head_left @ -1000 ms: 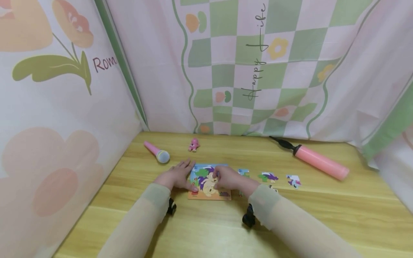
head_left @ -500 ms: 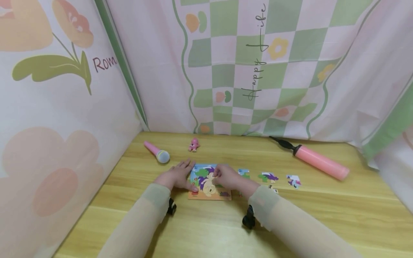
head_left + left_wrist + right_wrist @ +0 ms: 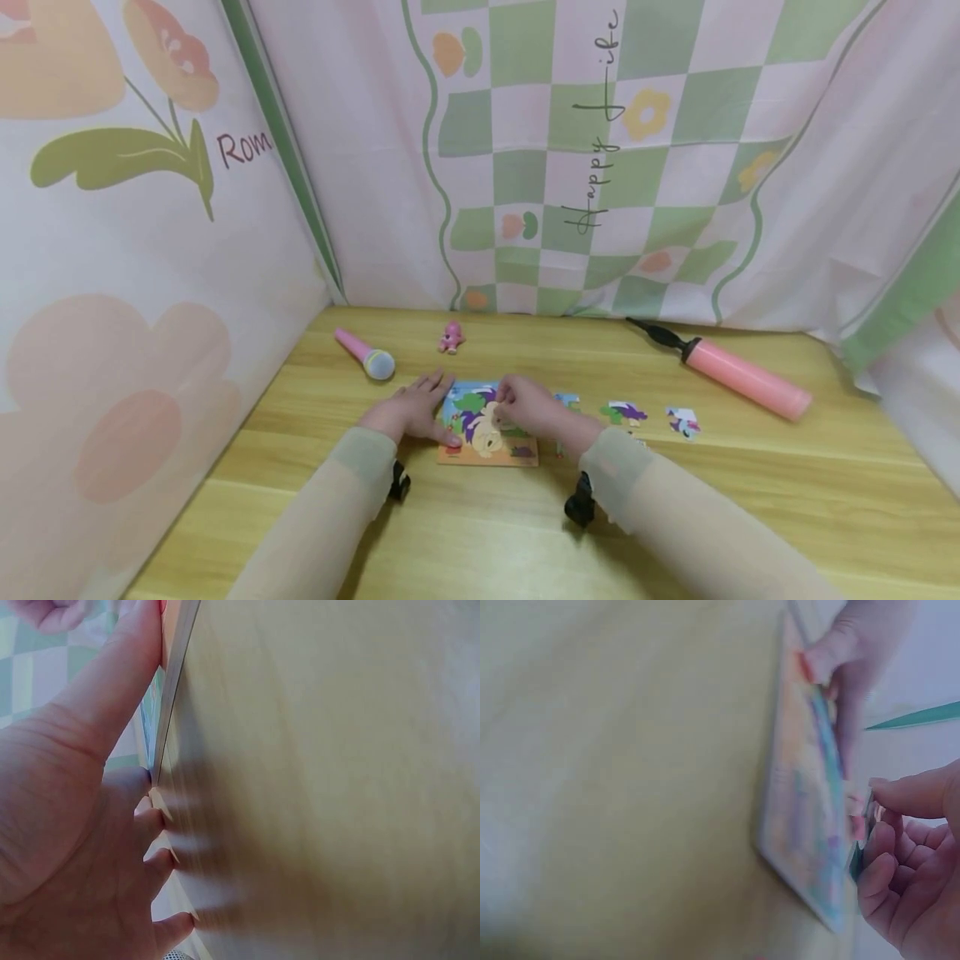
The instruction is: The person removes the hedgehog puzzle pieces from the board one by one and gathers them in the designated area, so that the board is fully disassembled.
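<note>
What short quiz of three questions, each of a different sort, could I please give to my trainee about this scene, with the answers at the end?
1. True or false: the left hand is touching the pink figurine.
2. Which of these lies farthest to the right on the table in the head view?
A) toy microphone
B) pink pump
C) pink figurine
3. What does the right hand hold, and how?

Key:
1. False; its thumb rests on the puzzle board.
2. B.
3. A thin puzzle piece, pinched between thumb and fingers; its printed picture cannot be made out.
</note>
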`<state>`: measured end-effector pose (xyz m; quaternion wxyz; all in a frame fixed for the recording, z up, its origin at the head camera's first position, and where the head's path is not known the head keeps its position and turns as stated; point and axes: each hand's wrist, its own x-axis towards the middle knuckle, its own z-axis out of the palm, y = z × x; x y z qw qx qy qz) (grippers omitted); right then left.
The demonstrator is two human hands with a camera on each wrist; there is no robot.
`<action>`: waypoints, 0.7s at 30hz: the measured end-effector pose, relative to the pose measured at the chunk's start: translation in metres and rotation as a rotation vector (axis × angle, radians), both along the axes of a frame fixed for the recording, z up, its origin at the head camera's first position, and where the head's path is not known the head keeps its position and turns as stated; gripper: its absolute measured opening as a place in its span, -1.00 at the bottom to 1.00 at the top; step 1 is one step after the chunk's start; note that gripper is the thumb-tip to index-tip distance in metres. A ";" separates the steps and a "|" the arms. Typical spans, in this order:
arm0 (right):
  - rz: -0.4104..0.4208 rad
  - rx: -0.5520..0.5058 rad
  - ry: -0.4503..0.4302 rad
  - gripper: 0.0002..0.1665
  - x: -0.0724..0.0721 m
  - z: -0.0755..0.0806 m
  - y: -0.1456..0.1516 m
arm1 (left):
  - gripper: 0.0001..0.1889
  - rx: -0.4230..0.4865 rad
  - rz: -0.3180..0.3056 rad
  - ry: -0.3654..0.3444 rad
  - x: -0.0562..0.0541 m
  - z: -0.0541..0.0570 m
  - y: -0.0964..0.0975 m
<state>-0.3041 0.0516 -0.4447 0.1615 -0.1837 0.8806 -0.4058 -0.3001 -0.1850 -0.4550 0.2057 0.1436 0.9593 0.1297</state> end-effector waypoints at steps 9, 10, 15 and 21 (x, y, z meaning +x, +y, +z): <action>0.095 0.018 0.115 -0.89 0.003 0.047 0.060 | 0.25 0.005 0.003 -0.003 0.001 0.000 0.003; 0.101 0.039 0.121 -0.89 0.004 0.052 0.071 | 0.25 0.007 0.004 -0.004 0.000 0.000 0.003; 0.119 0.129 0.157 -0.84 0.018 0.073 0.125 | 0.26 0.008 -0.005 -0.006 0.000 -0.002 0.002; 0.124 0.221 0.189 -0.83 0.038 0.063 0.179 | 0.25 0.012 -0.001 -0.008 0.001 0.000 0.002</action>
